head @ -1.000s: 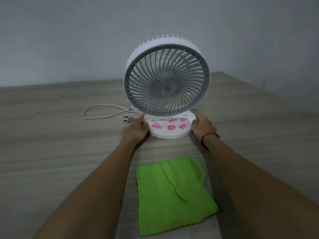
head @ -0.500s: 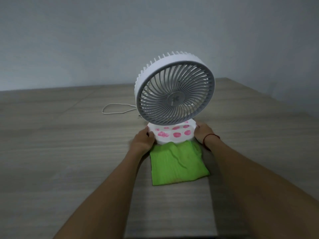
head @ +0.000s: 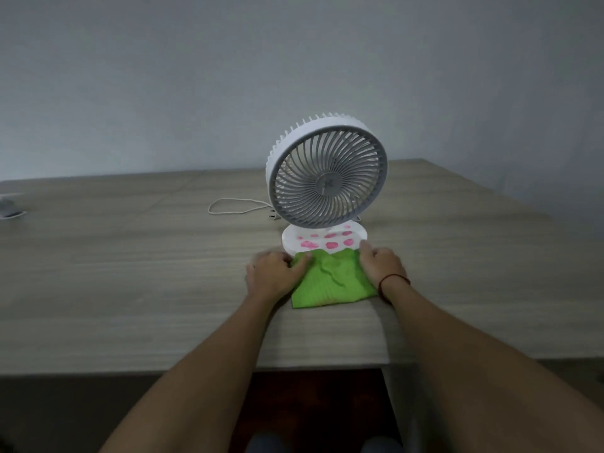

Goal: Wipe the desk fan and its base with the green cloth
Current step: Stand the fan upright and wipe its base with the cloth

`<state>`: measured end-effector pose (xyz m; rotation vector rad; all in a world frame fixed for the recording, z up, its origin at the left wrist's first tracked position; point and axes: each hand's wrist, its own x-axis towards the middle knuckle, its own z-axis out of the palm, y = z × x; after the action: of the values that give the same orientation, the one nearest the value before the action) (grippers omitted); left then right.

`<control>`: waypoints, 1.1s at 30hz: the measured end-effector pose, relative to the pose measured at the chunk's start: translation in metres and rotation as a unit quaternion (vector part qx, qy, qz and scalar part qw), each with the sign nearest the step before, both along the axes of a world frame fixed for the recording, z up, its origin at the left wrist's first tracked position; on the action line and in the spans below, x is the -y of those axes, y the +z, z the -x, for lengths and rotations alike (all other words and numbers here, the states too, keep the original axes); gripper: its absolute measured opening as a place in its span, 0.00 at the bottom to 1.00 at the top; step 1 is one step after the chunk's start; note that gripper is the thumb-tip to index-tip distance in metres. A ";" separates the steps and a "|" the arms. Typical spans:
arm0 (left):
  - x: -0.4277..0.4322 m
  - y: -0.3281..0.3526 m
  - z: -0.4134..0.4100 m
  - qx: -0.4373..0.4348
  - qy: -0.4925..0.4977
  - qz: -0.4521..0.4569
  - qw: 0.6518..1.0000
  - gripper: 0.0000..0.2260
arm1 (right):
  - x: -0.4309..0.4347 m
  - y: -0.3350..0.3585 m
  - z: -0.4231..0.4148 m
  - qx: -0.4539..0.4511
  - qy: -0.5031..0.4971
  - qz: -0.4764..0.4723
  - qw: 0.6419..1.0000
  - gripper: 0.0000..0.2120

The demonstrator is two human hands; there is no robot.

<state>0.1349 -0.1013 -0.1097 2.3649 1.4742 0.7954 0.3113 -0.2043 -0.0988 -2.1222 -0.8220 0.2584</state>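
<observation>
A white desk fan (head: 328, 176) with a grey grille stands upright on the wooden desk. Its round white base (head: 291, 238) carries several pink smears. The green cloth (head: 330, 282) lies crumpled on the desk, its far edge touching the front of the base. My left hand (head: 273, 276) grips the cloth's left far corner. My right hand (head: 379, 264) holds the cloth's right far corner, fingertips close to the base rim.
The fan's white cord (head: 233, 206) loops on the desk to the left of the fan, its plug (head: 274, 216) beside the grille. A grey-white object (head: 9, 210) sits at the far left edge. The desk's front edge (head: 228, 367) runs below my forearms.
My hands have left the sides of the fan base and moved back onto the green cloth's far corners. The view has pulled back, showing the desk's front edge.
</observation>
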 end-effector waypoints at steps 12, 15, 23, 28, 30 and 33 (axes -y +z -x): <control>0.036 0.001 -0.015 0.207 -0.154 0.104 0.960 0.12 | 0.014 -0.013 0.031 -0.002 0.133 -0.156 0.979 0.14; 0.036 0.006 -0.018 0.265 -0.176 0.153 0.936 0.13 | 0.010 -0.010 0.026 -0.032 0.127 -0.182 0.975 0.20; 0.010 0.017 -0.038 0.310 -0.123 0.108 0.937 0.14 | -0.014 0.006 -0.015 -0.012 -0.053 -0.272 0.961 0.12; -0.032 0.007 -0.022 0.121 -0.036 0.015 0.992 0.24 | -0.030 -0.001 -0.029 0.110 -0.026 -0.122 0.986 0.23; -0.043 0.007 -0.022 0.083 -0.099 0.030 0.991 0.27 | -0.034 -0.006 -0.026 0.205 0.058 -0.033 0.977 0.30; -0.049 0.003 -0.029 0.042 -0.172 0.043 0.983 0.33 | -0.042 -0.009 -0.024 0.277 0.172 0.085 0.941 0.34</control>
<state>0.1640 -0.0527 -0.1067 2.3945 1.0042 0.7160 0.3351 -0.1622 -0.1077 -2.2318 -1.5553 -0.1066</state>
